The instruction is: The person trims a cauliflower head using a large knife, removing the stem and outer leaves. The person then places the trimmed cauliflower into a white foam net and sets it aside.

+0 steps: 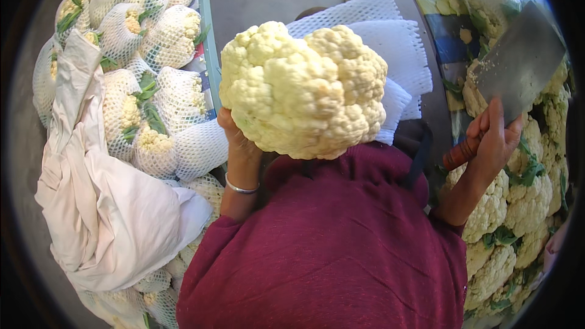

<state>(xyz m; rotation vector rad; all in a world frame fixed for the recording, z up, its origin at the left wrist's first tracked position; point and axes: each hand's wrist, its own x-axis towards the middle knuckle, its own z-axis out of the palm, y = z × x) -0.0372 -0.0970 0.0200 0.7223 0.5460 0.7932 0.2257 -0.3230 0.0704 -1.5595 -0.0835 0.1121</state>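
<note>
A large cauliflower head (pixel 301 93) rests on my left hand (pixel 242 144), raised in front of my body. Most of that hand's fingers are hidden beneath the curds. My right hand (pixel 496 135) grips the dark reddish handle of a cleaver (pixel 521 61), and its broad blade points up and away on the right. Small pale crumbs stick to the blade. White foam mesh sleeves (pixel 393 55) lie flat behind the cauliflower, over my lap.
Cauliflowers in foam net sleeves (pixel 171 43) crowd the left table, with a pale cloth (pixel 114 210) draped over some. Bare cauliflowers (pixel 489 269) with leaves are piled at right. Cut scraps (pixel 450 2) lie on the striped right tabletop. Part of another person's hand (pixel 556 240) shows at the right rim.
</note>
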